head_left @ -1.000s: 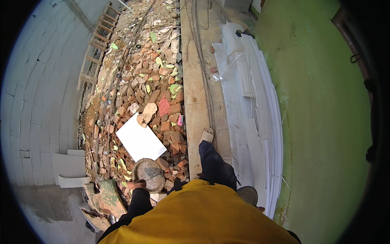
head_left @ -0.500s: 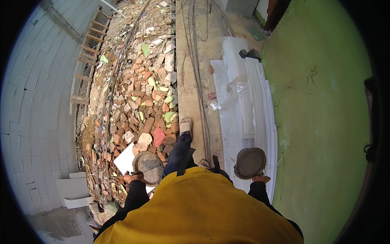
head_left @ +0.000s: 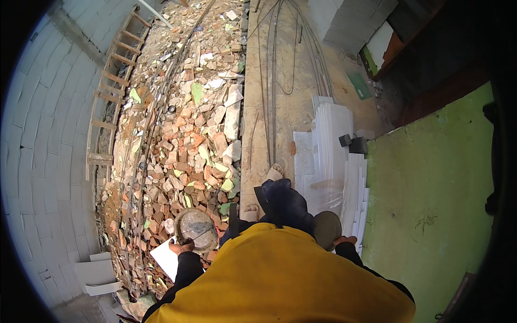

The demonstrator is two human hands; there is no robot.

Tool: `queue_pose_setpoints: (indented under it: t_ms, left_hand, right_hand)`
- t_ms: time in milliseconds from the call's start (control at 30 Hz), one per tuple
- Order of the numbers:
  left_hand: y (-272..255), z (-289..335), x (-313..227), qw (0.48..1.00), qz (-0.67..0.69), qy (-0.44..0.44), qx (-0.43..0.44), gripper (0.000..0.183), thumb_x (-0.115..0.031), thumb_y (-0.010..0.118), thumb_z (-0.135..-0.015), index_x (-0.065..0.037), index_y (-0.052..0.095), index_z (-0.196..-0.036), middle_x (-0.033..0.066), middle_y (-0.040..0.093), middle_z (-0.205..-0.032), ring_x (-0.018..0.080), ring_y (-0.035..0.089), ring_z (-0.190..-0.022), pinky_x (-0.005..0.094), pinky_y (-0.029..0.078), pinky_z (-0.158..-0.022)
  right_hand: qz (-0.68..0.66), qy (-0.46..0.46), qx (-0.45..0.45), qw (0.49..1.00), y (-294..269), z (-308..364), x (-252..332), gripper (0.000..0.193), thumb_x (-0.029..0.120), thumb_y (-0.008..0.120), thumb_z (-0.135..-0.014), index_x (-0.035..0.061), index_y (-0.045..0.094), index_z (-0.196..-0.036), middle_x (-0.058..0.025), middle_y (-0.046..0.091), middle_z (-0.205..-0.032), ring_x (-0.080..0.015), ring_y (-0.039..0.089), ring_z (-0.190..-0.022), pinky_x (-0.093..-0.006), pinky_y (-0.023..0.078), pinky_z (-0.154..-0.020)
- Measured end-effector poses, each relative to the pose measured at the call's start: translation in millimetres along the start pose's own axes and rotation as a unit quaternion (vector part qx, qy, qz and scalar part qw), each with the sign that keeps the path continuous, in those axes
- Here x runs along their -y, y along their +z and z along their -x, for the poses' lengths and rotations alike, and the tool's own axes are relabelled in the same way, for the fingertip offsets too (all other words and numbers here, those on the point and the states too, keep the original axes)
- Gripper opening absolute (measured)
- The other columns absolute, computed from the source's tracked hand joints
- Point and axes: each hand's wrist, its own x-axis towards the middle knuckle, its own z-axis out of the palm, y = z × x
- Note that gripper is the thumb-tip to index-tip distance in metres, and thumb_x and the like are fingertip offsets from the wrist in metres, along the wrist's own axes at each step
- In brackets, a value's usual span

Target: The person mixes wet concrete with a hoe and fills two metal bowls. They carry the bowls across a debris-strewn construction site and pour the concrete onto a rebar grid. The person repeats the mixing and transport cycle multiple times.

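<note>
At my left side, my left hand (head_left: 182, 246) is closed at the edge of a round grey-brown bucket (head_left: 196, 229), over the rubble. A thin dark line crosses its round top; what is inside is hard to make out. On the other side, my right hand (head_left: 345, 240) is closed at the edge of a second grey bucket (head_left: 327, 229), which hangs beside my right leg and is partly covered by it. My two feet in light sandals are on the tiled strip between the rubble and the white panels.
Broken bricks and rubble (head_left: 183, 156) fill the left, with a wooden ladder (head_left: 110, 91) by the grey block wall (head_left: 43, 134). Long thin rods (head_left: 273, 91) lie along the tiles. Stacked white panels (head_left: 334, 140) with dark blocks (head_left: 357, 144) lie beside a green wall (head_left: 431, 183).
I have stepped forward, my right leg now in front of the left. The panels and rods have shifted nearer, and a dark doorway shows at the upper right. Both buckets stay in my hands.
</note>
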Motion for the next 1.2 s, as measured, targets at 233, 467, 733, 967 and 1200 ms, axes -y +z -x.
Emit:
queue_pose_setpoints:
  t_ms: [233, 467, 733, 967, 1200]
  left_hand:
    - [208, 29, 78, 1.000, 0.000, 0.018, -0.024, 0.034, -0.051, 0.064, -0.082, -0.019, 0.050, -0.081, -0.0049, 0.035, -0.061, 0.0137, 0.035, -0.052, 0.0284, 0.035, -0.053]
    - [402, 108, 141, 0.976, -0.164, 0.127, -0.068, 0.044, -0.058, 0.054, -0.087, -0.016, 0.054, -0.100, 0.0003, 0.052, -0.076, 0.0146, 0.044, -0.057, 0.0315, 0.037, -0.057]
    - [676, 126, 254, 0.997, -0.010, -0.016, -0.081, 0.045, -0.057, 0.063, -0.078, -0.019, 0.041, -0.071, -0.0028, 0.042, -0.062, 0.0156, 0.038, -0.053, 0.0335, 0.035, -0.055]
    - [919, 143, 322, 0.997, 0.044, -0.051, -0.043, 0.037, -0.057, 0.055, -0.082, -0.033, 0.066, -0.108, -0.0069, 0.065, -0.100, 0.0142, 0.050, -0.072, 0.0332, 0.040, -0.063]
    - [1135, 194, 372, 0.997, 0.076, -0.025, -0.002, 0.047, -0.055, 0.064, -0.083, -0.014, 0.053, -0.103, 0.0042, 0.048, -0.085, 0.0211, 0.043, -0.072, 0.0414, 0.041, -0.072]
  right_hand:
    - [0.090, 0.003, -0.013, 0.996, 220, -61, -17, 0.062, 0.045, 0.034, -0.092, 0.0075, 0.046, -0.141, -0.0117, 0.045, -0.149, -0.0232, 0.042, -0.135, -0.0411, 0.035, -0.109]
    - [0.481, -0.139, 0.073, 0.862, 430, -79, 25, 0.047, 0.032, 0.045, -0.093, 0.0030, 0.050, -0.130, -0.0118, 0.057, -0.132, -0.0256, 0.051, -0.122, -0.0502, 0.043, -0.097]
    - [0.293, -0.247, 0.122, 0.916, 784, 0, 55, 0.037, -0.006, 0.062, -0.079, -0.0019, 0.064, -0.116, -0.0142, 0.068, -0.107, -0.0274, 0.067, -0.085, -0.0421, 0.058, -0.070]
    - [0.348, -0.389, 0.070, 0.850, 1080, 99, 81, 0.031, -0.008, 0.059, -0.079, -0.0049, 0.063, -0.110, -0.0143, 0.067, -0.102, -0.0263, 0.066, -0.087, -0.0385, 0.055, -0.072]
    - [0.469, -0.255, 0.168, 0.828, 1333, 136, 80, 0.032, -0.014, 0.066, -0.066, -0.0137, 0.057, -0.097, -0.0181, 0.064, -0.094, -0.0269, 0.063, -0.072, -0.0391, 0.052, -0.061]
